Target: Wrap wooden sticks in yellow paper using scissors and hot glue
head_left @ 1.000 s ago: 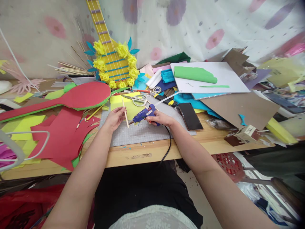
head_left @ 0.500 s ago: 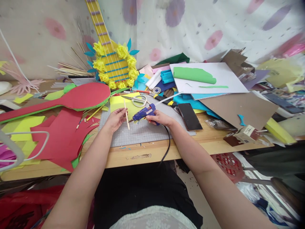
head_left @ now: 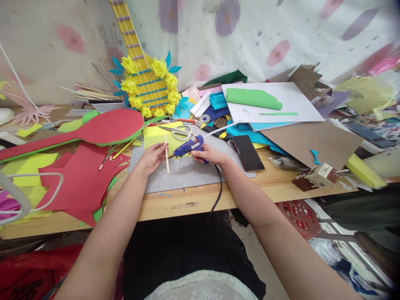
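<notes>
Pinched in the fingers of my left hand [head_left: 153, 159] is a thin pale wooden stick [head_left: 167, 156], held nearly upright. My right hand [head_left: 211, 154] grips a blue hot glue gun [head_left: 189, 146] by its handle, with a whitish glue stick [head_left: 221, 128] jutting from its back. The gun's nozzle points left and comes right up to the wooden stick; whether they touch I cannot tell. Both hands are above a grey cutting mat [head_left: 184, 177]. Behind them, scissors [head_left: 182, 132] lie on yellow paper [head_left: 153, 133].
A red guitar-shaped cutout [head_left: 112, 127] and red sheets [head_left: 78, 179] lie left. A yellow paper guitar [head_left: 150, 85] leans on the back wall. Right of the mat are a phone [head_left: 248, 153], a white board [head_left: 300, 98] and a small box [head_left: 318, 177]. The gun's black cord [head_left: 220, 191] hangs over the table edge.
The wooden stick has shifted slightly downward and stands a little straighter in my left fingers. The glue gun is held in almost the same place, and the whole view has moved slightly.
</notes>
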Available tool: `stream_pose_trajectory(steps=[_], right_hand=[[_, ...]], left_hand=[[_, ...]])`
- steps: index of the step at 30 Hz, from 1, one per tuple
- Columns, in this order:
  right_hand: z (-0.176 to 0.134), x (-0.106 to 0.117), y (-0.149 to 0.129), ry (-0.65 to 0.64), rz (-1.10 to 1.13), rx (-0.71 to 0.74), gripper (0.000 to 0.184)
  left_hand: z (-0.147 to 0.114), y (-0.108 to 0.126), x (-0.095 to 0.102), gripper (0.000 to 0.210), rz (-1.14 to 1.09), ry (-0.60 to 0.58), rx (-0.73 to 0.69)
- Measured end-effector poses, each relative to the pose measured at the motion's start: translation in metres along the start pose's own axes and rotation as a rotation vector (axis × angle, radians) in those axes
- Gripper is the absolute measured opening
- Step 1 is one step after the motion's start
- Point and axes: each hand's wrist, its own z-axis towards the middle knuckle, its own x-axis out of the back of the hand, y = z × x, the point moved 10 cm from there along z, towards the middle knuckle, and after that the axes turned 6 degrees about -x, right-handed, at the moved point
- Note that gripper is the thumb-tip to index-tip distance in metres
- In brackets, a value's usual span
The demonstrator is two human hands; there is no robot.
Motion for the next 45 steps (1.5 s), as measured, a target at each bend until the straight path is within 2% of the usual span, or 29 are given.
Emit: stream_pose_trajectory(steps=[13, 23, 45], right_hand=[[0.001, 0.009, 0.005, 0.08, -0.003, -0.04, 0.038], [-0.005, 0.015, -0.004, 0.144, -0.067, -0.046, 0.039], [-0.001, 0.031, 0.011, 0.247, 0.011, -0.063, 0.042]], left_hand=[[0.0, -0.005, -0.004, 0.012, 0.038, -0.063, 0.02], [0.0, -0.011, -0.007, 0.016, 0.067, -0.122, 0.047], [-0.009, -0.012, -0.014, 0.014, 0.125, -0.148, 0.107]])
